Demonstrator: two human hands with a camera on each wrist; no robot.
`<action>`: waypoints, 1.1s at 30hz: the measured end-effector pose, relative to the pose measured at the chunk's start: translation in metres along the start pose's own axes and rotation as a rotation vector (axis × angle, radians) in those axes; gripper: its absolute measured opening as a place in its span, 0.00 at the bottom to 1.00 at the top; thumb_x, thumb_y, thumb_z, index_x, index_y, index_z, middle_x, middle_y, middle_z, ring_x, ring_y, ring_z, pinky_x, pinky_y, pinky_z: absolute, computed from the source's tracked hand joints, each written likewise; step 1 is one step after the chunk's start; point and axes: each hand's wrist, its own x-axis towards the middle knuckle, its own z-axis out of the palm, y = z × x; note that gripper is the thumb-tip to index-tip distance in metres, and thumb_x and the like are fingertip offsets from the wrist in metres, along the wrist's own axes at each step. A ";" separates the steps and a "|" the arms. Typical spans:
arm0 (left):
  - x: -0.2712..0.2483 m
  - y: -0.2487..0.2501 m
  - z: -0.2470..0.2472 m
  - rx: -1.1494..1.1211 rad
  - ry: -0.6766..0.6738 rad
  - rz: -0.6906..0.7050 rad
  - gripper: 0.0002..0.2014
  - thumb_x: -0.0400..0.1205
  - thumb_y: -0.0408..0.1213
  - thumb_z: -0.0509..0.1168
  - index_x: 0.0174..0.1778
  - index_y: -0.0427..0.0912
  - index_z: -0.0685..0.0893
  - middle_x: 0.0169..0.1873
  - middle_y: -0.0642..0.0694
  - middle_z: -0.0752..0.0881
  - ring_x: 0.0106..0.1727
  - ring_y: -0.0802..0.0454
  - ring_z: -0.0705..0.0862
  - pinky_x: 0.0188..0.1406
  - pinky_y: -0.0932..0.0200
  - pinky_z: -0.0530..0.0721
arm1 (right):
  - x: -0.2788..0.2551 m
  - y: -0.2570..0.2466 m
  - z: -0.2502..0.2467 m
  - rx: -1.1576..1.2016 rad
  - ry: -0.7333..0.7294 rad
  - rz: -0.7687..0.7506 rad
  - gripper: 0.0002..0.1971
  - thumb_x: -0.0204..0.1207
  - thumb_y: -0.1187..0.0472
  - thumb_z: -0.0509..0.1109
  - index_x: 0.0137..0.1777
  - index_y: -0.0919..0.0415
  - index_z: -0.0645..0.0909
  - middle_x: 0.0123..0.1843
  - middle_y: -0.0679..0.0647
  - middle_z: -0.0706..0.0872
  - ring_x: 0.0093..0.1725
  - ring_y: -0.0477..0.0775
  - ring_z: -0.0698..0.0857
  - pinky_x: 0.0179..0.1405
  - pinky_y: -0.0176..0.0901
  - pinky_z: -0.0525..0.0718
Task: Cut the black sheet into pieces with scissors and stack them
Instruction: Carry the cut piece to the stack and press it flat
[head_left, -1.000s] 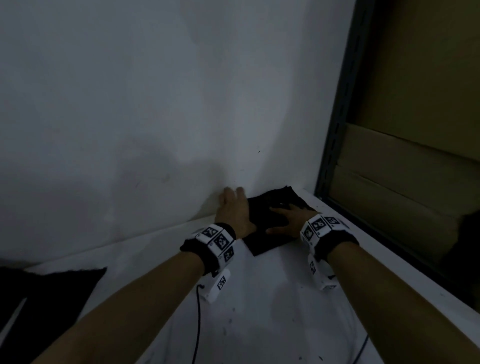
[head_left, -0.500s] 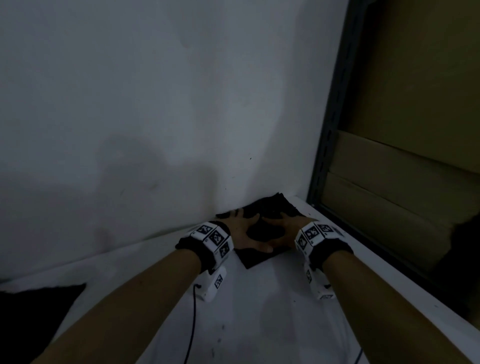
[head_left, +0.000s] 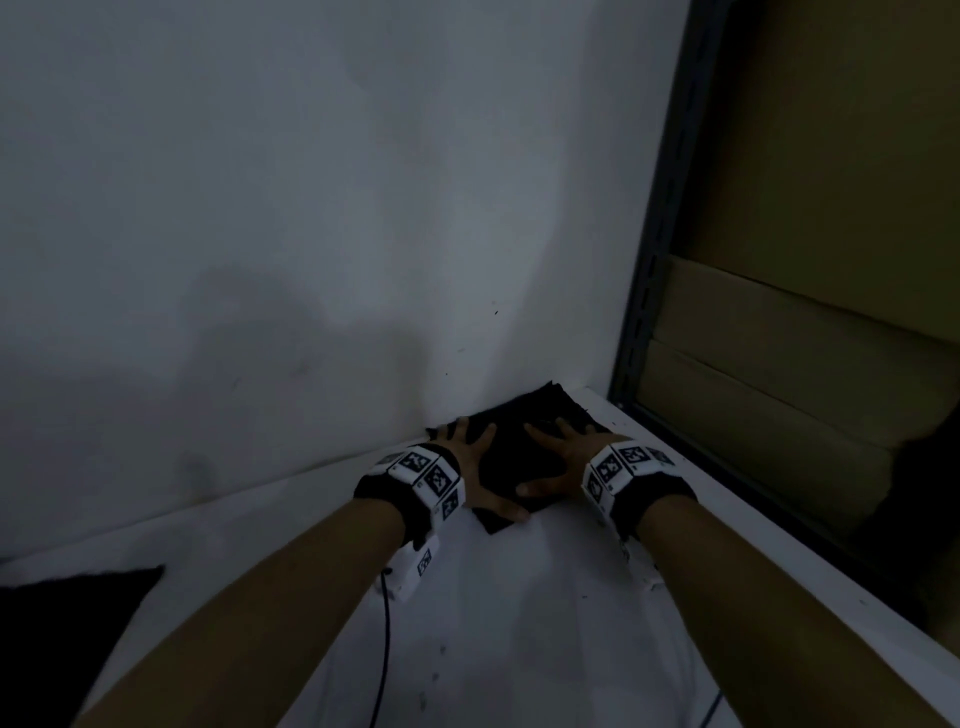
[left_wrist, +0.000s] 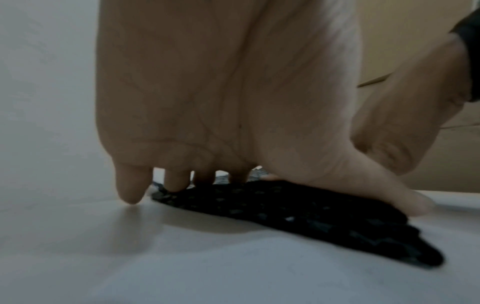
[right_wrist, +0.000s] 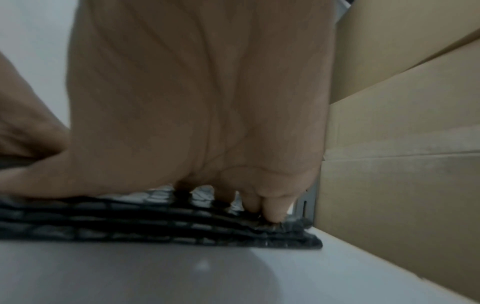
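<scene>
A stack of black sheet pieces (head_left: 511, 457) lies in the far corner of the white table (head_left: 519, 597), against the wall. My left hand (head_left: 470, 467) lies flat on the stack's left side, fingers spread and thumb on its near edge. My right hand (head_left: 558, 462) presses flat on the right side, thumb pointing left. The left wrist view shows straight fingers (left_wrist: 176, 181) on the black mesh stack (left_wrist: 298, 216). In the right wrist view several layers of the stack (right_wrist: 168, 226) sit under my fingertips (right_wrist: 272, 209). No scissors are in view.
A larger black sheet (head_left: 67, 618) lies at the table's left edge. A dark metal shelf post (head_left: 649, 260) and cardboard boxes (head_left: 779, 389) stand right of the table. The white wall (head_left: 311, 208) closes the far side. A thin cable (head_left: 387, 649) hangs below my left wrist.
Both hands have spread apart on the stack: the left hand slid left, the right hand moved right, and both now lie flat with fingers splayed.
</scene>
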 end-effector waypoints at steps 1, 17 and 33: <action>0.000 -0.004 0.001 -0.008 0.005 0.002 0.66 0.63 0.80 0.66 0.85 0.59 0.32 0.86 0.41 0.35 0.87 0.36 0.40 0.84 0.36 0.44 | 0.000 0.000 0.000 -0.014 0.008 -0.003 0.53 0.69 0.23 0.66 0.86 0.33 0.37 0.90 0.51 0.38 0.88 0.67 0.46 0.86 0.64 0.52; 0.005 -0.012 0.005 -0.067 -0.005 0.058 0.63 0.68 0.75 0.68 0.86 0.57 0.32 0.86 0.43 0.35 0.87 0.40 0.38 0.83 0.40 0.38 | 0.047 0.013 -0.002 -0.112 0.089 -0.105 0.88 0.17 0.05 0.43 0.87 0.41 0.32 0.90 0.53 0.35 0.88 0.63 0.42 0.86 0.64 0.45; -0.105 -0.057 -0.053 -0.465 0.156 0.053 0.26 0.80 0.58 0.70 0.68 0.45 0.86 0.69 0.47 0.84 0.67 0.50 0.81 0.63 0.64 0.78 | -0.056 -0.042 -0.046 0.050 0.223 -0.132 0.37 0.74 0.32 0.70 0.78 0.53 0.75 0.76 0.54 0.78 0.72 0.57 0.78 0.67 0.42 0.76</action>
